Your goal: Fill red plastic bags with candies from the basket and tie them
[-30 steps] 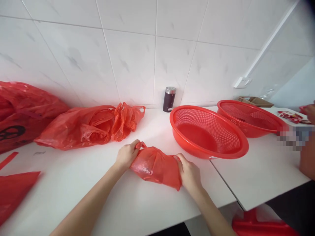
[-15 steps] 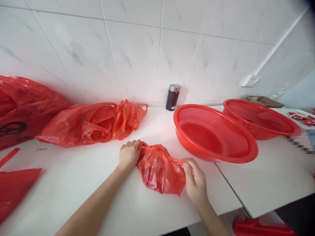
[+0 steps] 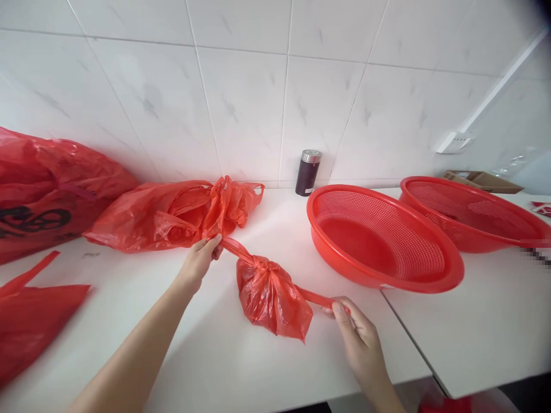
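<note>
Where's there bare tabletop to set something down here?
Bare patches: between the held bag, flask and near basket; between the left hand and the red plastic at the left edge; on the right table, before the far basket. Crowded: left along the wall, under bulky red bags.

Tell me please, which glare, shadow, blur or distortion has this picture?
Head view: highlights on the held bag; soft shadow on the table beside the left forearm; slanting tile lines on the wall, suggesting wide-angle distortion; lower-left bag looks blurred; upper-right corner darkened; a patch at right pixelated.
</note>
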Demonstrator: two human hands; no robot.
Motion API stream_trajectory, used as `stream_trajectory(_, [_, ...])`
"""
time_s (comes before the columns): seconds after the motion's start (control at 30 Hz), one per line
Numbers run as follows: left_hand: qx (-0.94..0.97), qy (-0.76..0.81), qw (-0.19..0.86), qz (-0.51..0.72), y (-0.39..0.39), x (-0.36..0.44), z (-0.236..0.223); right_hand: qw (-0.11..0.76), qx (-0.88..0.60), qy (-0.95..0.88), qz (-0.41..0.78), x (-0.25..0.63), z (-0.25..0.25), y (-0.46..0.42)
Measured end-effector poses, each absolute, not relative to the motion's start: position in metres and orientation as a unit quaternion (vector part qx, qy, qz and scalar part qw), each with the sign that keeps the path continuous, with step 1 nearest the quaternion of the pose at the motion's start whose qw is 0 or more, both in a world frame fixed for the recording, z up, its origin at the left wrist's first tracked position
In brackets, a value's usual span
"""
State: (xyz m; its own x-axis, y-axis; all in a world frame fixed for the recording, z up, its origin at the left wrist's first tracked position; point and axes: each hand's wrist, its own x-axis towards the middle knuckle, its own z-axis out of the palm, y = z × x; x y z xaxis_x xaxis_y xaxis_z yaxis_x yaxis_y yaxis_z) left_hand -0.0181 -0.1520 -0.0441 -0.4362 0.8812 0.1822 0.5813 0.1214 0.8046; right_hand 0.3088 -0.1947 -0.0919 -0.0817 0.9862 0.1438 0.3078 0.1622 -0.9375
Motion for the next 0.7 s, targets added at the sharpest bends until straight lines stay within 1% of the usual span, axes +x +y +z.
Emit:
stream_trajectory(0.07, [0.492,0.724,0.126,0.467,-0.159,-0.009,-0.027,0.427,-0.537,-0.601,0.411,0.311,-0.093,-0.189])
stream_trajectory(0.13, [0.540,0.696,0.025,0.472,-0.165,0.005,-0.011,0.419,-0.543,-0.591,0.424,0.311,-0.094,-0.187])
stream_trajectory(0.17, [0.602,0.660,-0.018,0.448,-0.167,0.013,-0.005,0.415,-0.545,-0.590,0.427,0.310,-0.094,-0.187])
stream_trajectory(0.2, [0.684,0.609,-0.036,0.400,-0.167,0.022,0.000,0.413,-0.548,-0.588,0.428,0.310,-0.094,-0.188])
stream_trajectory(0.23, [0.766,0.550,-0.021,0.331,-0.167,0.031,0.002,0.413,-0.551,-0.585,0.428,0.310,-0.093,-0.188])
stream_trajectory(0.27, [0.830,0.496,0.024,0.253,-0.165,0.039,0.003,0.417,-0.556,-0.580,0.425,0.310,-0.093,-0.189])
stream_trajectory(0.33, [0.875,0.444,0.141,0.129,-0.161,0.050,0.002,0.431,-0.567,-0.565,0.416,0.311,-0.092,-0.190])
stream_trajectory(0.37, [0.871,0.448,0.177,0.095,-0.160,0.052,0.001,0.439,-0.572,-0.557,0.412,0.312,-0.092,-0.191])
stream_trajectory(0.47, [0.840,0.497,0.204,0.075,-0.163,0.043,0.004,0.457,-0.588,-0.531,0.404,0.317,-0.097,-0.191])
stream_trajectory(0.57, [0.798,0.544,0.249,0.072,-0.183,0.014,0.022,0.478,-0.588,-0.507,0.411,0.324,-0.107,-0.189])
stream_trajectory(0.63, [0.737,0.592,0.310,0.103,-0.203,-0.014,0.040,0.479,-0.591,-0.492,0.424,0.328,-0.114,-0.187])
stream_trajectory(0.7, [0.653,0.642,0.367,0.166,-0.228,-0.045,0.056,0.472,-0.597,-0.480,0.436,0.330,-0.119,-0.186])
